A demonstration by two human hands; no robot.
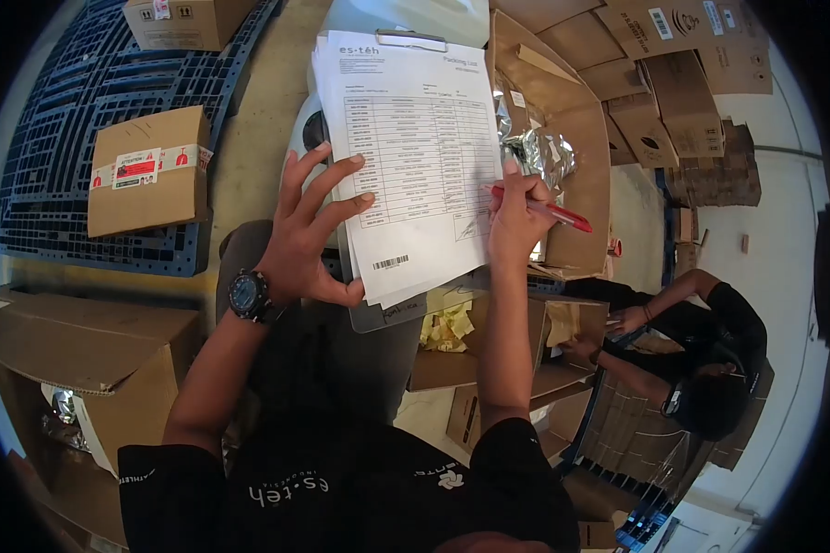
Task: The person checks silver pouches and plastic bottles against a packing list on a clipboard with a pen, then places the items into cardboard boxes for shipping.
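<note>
A packing list [415, 249] lies on top of several sheets under the metal clip of a clipboard [378, 318], in front of me. My left hand [309, 226] is spread along the left edge of the papers, fingertips on the top sheet and thumb near its lower corner. In my right hand [518, 219] is a red pen [570, 217], its point end near the right side of the printed table. A signature box with a handwritten mark sits low on the page, beside that hand.
An open carton [576, 221] with silver foil stands right of the clipboard. A taped box [148, 173] rests on a blue pallet [37, 120] at left. At lower right another person [701, 378] reaches into a box. An open carton [92, 346] stands lower left.
</note>
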